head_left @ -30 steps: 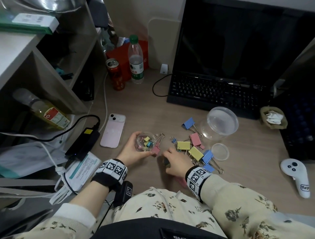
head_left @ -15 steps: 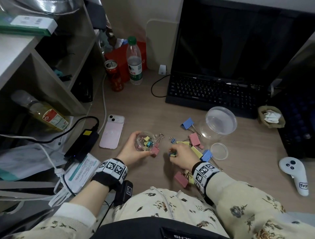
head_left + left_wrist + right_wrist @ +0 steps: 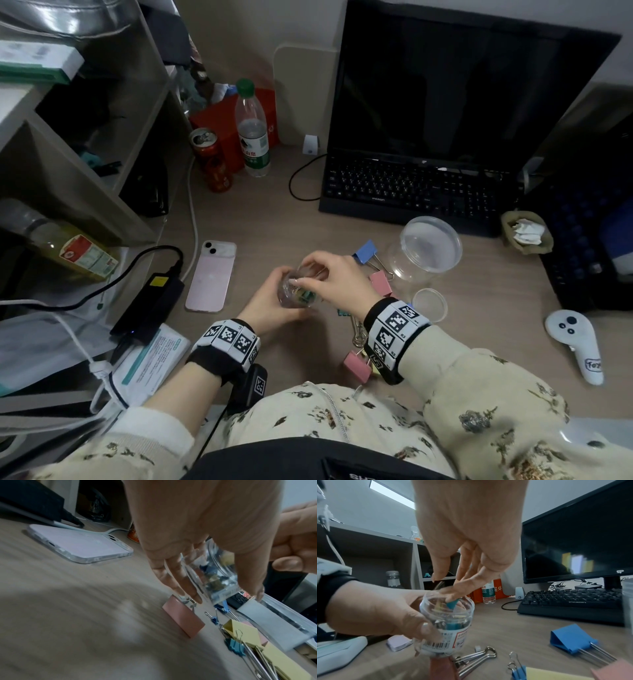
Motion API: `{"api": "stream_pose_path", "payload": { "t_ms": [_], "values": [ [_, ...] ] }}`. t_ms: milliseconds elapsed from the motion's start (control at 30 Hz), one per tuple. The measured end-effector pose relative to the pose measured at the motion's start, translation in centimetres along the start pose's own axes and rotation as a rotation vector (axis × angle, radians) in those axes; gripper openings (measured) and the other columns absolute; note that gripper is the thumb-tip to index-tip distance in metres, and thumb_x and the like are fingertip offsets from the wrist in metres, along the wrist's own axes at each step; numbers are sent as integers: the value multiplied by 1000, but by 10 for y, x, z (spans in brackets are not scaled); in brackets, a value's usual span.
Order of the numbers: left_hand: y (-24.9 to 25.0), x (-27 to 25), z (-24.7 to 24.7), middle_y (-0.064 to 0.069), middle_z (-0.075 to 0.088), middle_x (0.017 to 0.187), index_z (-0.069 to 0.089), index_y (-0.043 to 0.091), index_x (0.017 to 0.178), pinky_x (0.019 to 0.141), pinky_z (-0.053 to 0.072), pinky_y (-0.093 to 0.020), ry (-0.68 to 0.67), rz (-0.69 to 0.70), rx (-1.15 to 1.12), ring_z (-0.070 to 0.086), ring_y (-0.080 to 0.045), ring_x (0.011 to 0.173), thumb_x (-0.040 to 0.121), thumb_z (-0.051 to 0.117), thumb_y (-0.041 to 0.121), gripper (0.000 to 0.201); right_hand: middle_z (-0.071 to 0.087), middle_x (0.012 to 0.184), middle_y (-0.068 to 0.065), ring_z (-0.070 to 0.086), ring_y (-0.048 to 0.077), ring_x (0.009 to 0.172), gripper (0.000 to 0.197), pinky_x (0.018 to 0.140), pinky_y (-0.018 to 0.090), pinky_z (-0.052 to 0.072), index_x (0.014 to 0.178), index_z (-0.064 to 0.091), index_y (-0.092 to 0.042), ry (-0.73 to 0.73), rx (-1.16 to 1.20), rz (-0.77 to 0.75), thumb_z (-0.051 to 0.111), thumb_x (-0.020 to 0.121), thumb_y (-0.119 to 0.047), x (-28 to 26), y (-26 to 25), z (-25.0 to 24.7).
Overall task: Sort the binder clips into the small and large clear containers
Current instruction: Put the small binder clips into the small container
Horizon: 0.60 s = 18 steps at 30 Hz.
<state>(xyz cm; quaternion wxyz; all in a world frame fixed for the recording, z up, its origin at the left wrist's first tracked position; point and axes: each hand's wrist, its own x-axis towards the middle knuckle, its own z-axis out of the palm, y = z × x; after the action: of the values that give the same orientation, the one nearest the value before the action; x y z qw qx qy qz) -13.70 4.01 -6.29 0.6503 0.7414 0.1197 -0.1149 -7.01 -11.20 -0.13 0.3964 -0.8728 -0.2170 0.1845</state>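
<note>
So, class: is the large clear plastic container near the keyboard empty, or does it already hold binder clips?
Empty. The large clear plastic container shows only bare walls and desk through it; the big clips lie outside.

Head cam: high, looks down and forward over the table [image 3: 260, 212]. Left wrist cam: close, low over the table, looks along the fingers at the small clear container [image 3: 211, 574]. Right wrist cam: close, just above that container [image 3: 447, 620], faces the monitor [image 3: 576, 536]. All three share the container.
</note>
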Motion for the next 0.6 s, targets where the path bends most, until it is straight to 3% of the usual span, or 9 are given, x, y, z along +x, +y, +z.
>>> {"api": "stream_pose_path", "payload": {
  "t_ms": [67,133,233,300,433,600],
  "values": [
    [-3,2,-3,-3,62,113,43,10,121,87,51,-19,27,-9,-9,65,-3,96,61,87,1,75,71,88,-5,65,7,81,28,77,23,54,102,69,-19,19,-5,-16,69,85,-42,4,1,-3],
    [-3,2,-5,2,59,112,42,10,121,85,49,-13,66,-22,-19,62,-3,96,61,86,-2,76,71,90,-7,66,7,83,29,77,27,55,102,69,-20,70,-24,2,60,91,-45,8,4,-8],
    [-5,5,-14,8,58,111,42,17,120,81,46,-8,159,-38,-24,59,-2,100,60,87,2,77,71,95,-6,65,12,89,22,80,32,54,105,67,-20,74,-133,99,53,95,-34,15,18,-13],
    [-6,5,-22,9,57,116,43,22,122,84,45,-9,211,-64,-14,58,0,104,59,90,11,80,69,106,-6,64,14,98,22,84,34,53,111,63,-22,-25,-284,156,52,92,-27,18,30,-13],
    [-5,6,-39,18,55,113,43,21,126,77,43,0,240,-87,37,54,12,98,62,89,17,79,53,128,-2,53,22,116,40,93,39,47,128,53,-25,-234,-469,185,56,87,-19,22,46,-1],
    [-10,9,-44,13,55,117,41,17,131,94,43,-15,224,-122,40,54,6,104,60,89,20,85,46,124,3,49,27,115,47,91,41,46,129,49,-20,-349,-501,153,58,83,-17,23,55,18]
  ]
}}
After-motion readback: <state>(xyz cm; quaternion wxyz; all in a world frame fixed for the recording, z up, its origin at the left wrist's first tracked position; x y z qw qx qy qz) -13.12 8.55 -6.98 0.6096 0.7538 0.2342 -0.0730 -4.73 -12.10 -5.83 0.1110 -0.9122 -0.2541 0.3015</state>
